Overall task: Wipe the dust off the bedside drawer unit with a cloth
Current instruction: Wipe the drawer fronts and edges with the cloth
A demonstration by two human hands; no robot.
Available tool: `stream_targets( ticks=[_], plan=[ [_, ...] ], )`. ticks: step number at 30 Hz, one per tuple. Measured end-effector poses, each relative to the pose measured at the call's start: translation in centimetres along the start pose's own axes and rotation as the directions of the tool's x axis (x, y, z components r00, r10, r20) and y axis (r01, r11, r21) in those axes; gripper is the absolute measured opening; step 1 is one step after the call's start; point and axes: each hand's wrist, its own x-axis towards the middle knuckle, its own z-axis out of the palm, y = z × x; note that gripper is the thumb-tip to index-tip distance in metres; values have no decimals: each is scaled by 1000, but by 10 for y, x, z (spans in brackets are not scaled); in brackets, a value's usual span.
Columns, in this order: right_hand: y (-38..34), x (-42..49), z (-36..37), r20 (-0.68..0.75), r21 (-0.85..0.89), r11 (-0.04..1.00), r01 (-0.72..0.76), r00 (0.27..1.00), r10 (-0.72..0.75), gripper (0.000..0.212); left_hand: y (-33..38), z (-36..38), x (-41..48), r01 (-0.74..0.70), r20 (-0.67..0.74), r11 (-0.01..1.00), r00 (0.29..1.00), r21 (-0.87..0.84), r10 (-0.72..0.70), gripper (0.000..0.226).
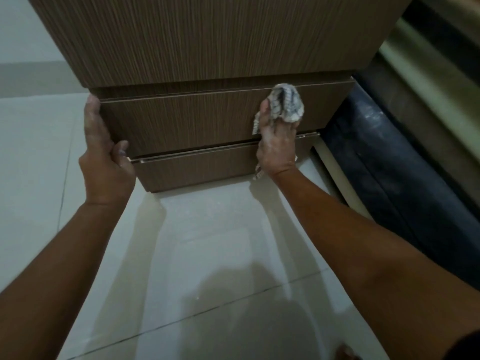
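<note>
A brown wood-grain bedside drawer unit (pixel 197 48) fills the upper middle, seen from above. Two drawer fronts face me, the upper drawer (pixel 181 120) and a lower drawer (pixel 197 167). My left hand (pixel 104 146) grips the left edge of the upper drawer front, thumb on its lower corner. A checked grey-and-white cloth (pixel 287 102) is bunched in my right hand (pixel 276 144), which presses it against the right part of the upper drawer front. A loose end of the cloth hangs below my wrist.
Pale floor tiles (pixel 207 255) spread below and to the left of the unit. A dark bed base (pixel 389 165) runs along the right, close to the unit's right side. A pale wall (pixel 23 29) shows at top left.
</note>
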Motion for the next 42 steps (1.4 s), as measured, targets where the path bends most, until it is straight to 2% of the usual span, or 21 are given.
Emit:
stream_targets(
  ticks=[2,5,8,11,14,16,17,20,23,25,28,32,35,42],
  plan=[
    [15,-2,-4,9,79,984,-160,987,159,78,0,2,0,3,-16,1000,1000,-1,-3,81],
    [26,-4,-10,86,169,933,-317,948,306,70,3,7,-2,28,-42,999,999,-36,-30,83],
    [27,5,-24,75,297,811,-505,859,507,71,5,11,-4,74,-83,997,994,-30,-76,85],
    [37,17,-37,31,384,714,-586,781,624,72,8,10,-6,80,-88,997,993,-7,-80,84],
    [59,28,-43,-12,456,612,-646,683,730,63,11,6,-5,78,-67,996,995,-29,-80,82],
    [67,31,-47,1,464,529,-710,598,802,58,8,3,-6,132,-61,987,989,-92,-138,81],
    [65,29,-50,-13,469,519,-714,582,813,58,6,2,-8,174,-63,972,981,-155,-186,80],
    [41,15,-58,-42,515,539,-667,608,792,58,-1,-1,-17,271,-88,927,949,-260,-302,67],
    [5,-3,-61,-78,530,633,-564,711,699,54,-6,-2,-27,358,-132,923,917,-141,-376,40],
    [-23,-11,-61,-19,543,670,-507,790,613,56,-12,-2,-32,395,-92,918,914,-22,-395,31],
    [-68,-17,-63,44,610,673,-419,865,499,52,-18,-1,-36,437,50,892,894,116,-445,27],
    [-111,-16,-61,140,672,676,-302,949,284,52,-16,-1,-40,449,52,886,888,116,-457,23],
    [-135,-14,-64,249,708,648,-280,958,142,51,-13,0,-40,445,64,889,889,111,-453,19],
    [-163,-11,-63,336,718,659,-225,941,-45,52,-12,-2,-49,368,63,926,926,79,-373,14]
  ],
)
